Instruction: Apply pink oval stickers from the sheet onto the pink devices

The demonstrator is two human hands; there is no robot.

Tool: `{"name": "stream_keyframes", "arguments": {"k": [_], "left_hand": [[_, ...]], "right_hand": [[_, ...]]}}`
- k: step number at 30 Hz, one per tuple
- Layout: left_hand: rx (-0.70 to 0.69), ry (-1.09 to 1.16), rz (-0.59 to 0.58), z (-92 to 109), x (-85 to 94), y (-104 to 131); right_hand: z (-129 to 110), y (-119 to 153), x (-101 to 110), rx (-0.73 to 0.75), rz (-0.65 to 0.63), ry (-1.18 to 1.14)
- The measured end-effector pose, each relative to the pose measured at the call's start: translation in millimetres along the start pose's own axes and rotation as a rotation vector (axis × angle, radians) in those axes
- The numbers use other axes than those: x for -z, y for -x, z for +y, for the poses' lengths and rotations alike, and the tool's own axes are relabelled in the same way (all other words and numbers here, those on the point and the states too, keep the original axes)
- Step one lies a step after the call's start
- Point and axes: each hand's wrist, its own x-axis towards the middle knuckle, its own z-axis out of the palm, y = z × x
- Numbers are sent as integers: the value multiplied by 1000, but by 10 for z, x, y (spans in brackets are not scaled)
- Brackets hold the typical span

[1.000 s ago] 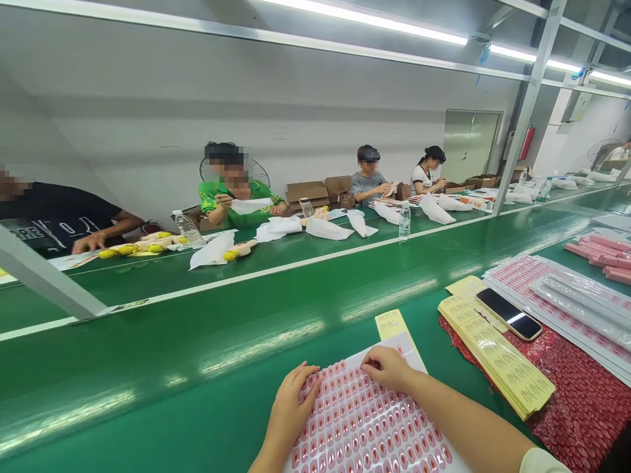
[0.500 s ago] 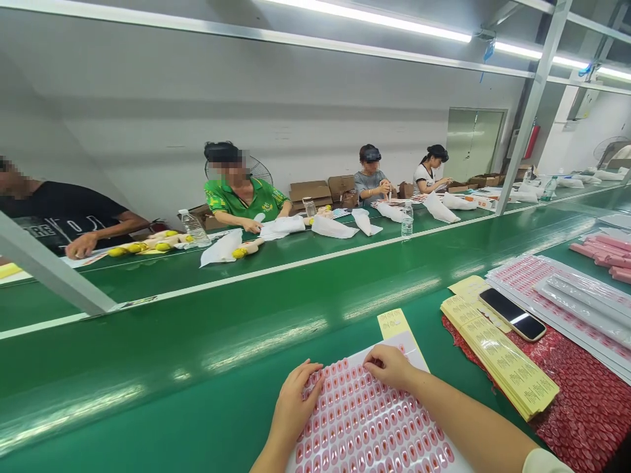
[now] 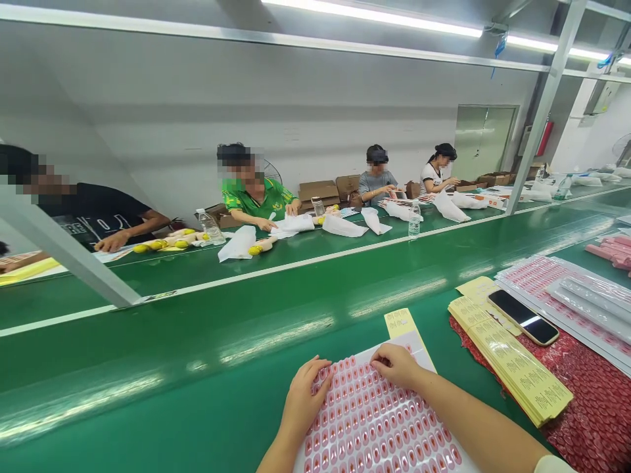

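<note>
A white sheet covered with rows of pink oval stickers, each with a red mark in the middle, lies in front of me on the green belt. My left hand rests on its upper left edge, fingers stretched out and the thumb apart from them. Near the upper right part of the sheet, my right hand has its fingers curled in a pinch against the surface; whatever is between the fingertips is hidden. A yellow label sheet sticks out from under the far edge of the white sheet.
To the right, a stack of yellow label strips and a phone lie on red bubble wrap. More sticker sheets are piled beyond. Several co-workers sit across the belt, behind bottles and white bags.
The camera view has turned slightly left, so everything sits further right in the picture. Both hands keep nearly the same places on the sheet.
</note>
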Motion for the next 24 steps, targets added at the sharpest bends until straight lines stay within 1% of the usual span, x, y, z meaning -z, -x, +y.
{"name": "stream_keyframes", "arguments": {"k": [13,20,24], "left_hand": [[9,18,6,-2,-5,4],[24,32,-7,37,31,14],[24,33,2,36,22,15]], "right_hand": [[5,-3,-3,10,10,3],[8,2,1,5,3,-5],[19,-1,-1,5,2,-3]]}}
